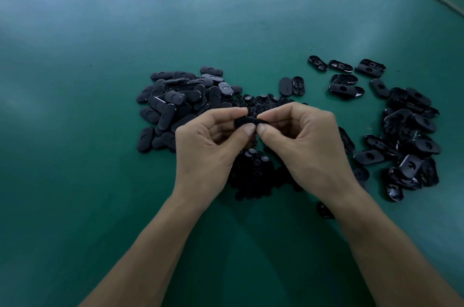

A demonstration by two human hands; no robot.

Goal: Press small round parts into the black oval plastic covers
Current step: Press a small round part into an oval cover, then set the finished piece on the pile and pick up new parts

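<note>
- Above the middle of the green tabletop (75, 131), the left hand (208, 151) and right hand (303, 148) each pinch one end of a single black oval cover (247, 120) between thumb and curled fingers
- The cover hangs just over a heap of small round parts (258, 168), between a stack of covers (180, 103) toward the left edge and a looser scatter (406, 136) toward the right edge
- The pressing step appears to be in hand; fingers hide whether a round part is seated
- The next move likely calls for a firm, square thumb squeeze, then laying the cover aside
</note>
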